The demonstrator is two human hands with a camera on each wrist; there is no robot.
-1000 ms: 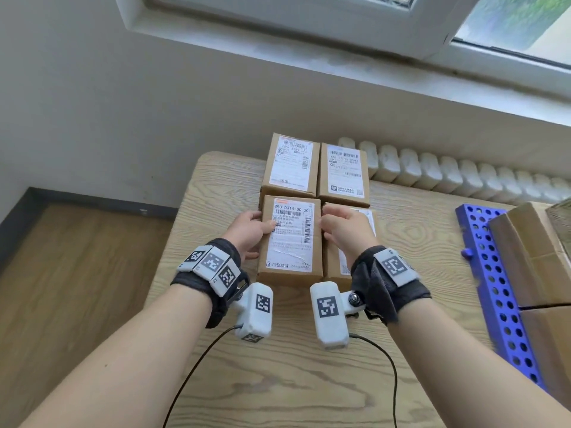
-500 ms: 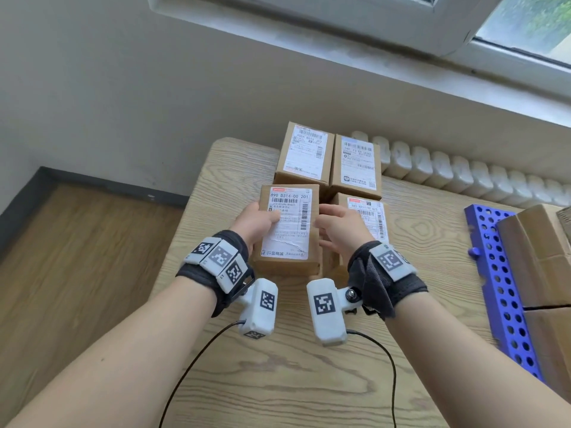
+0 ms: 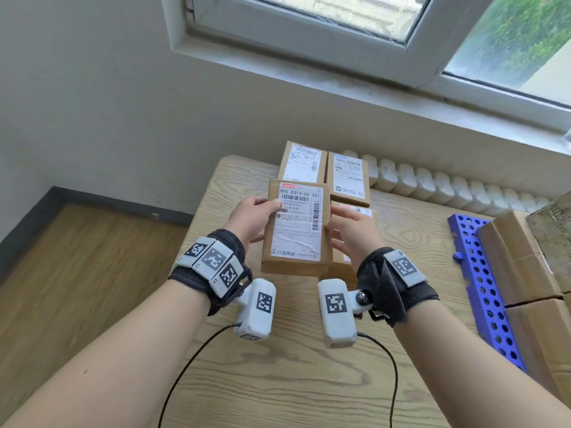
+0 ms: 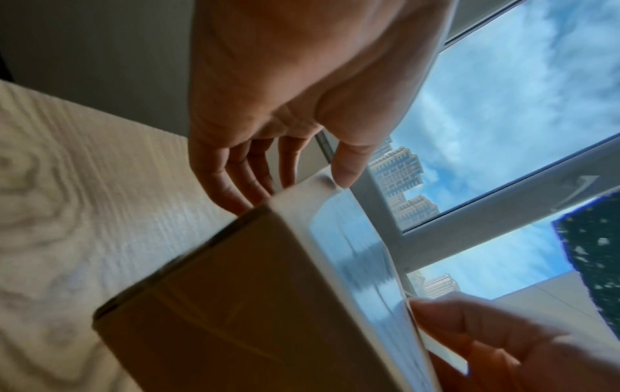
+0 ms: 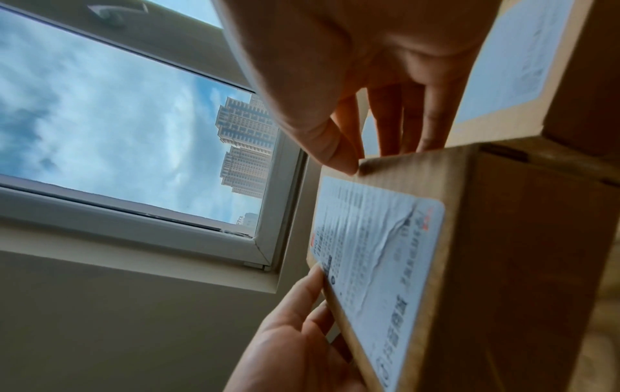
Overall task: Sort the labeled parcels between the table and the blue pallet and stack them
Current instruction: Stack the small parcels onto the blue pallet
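Note:
A brown parcel [image 3: 296,233] with a white label reading 890 D314-00 201 hangs above the wooden table [image 3: 278,366], held between both hands. My left hand [image 3: 255,219] grips its left edge, thumb on the label and fingers underneath [image 4: 248,185]. My right hand [image 3: 347,228] grips its right edge, thumb tip on the top rim [image 5: 339,156]. Two labeled parcels [image 3: 304,162] [image 3: 349,177] lie side by side at the table's far end. A third parcel [image 3: 358,211] lies behind my right hand, mostly hidden. The blue pallet [image 3: 482,273] stands at the right.
Large plain cardboard boxes [image 3: 525,261] sit on the pallet. A white radiator [image 3: 448,186] runs along the wall under the window [image 3: 340,26]. Wooden floor [image 3: 77,273] lies left of the table. Cables trail from both wrist cameras.
Both hands have lifted the parcel off the table, from beside the parcel at its right, and raised it toward me. The other parcels have stayed where they were.

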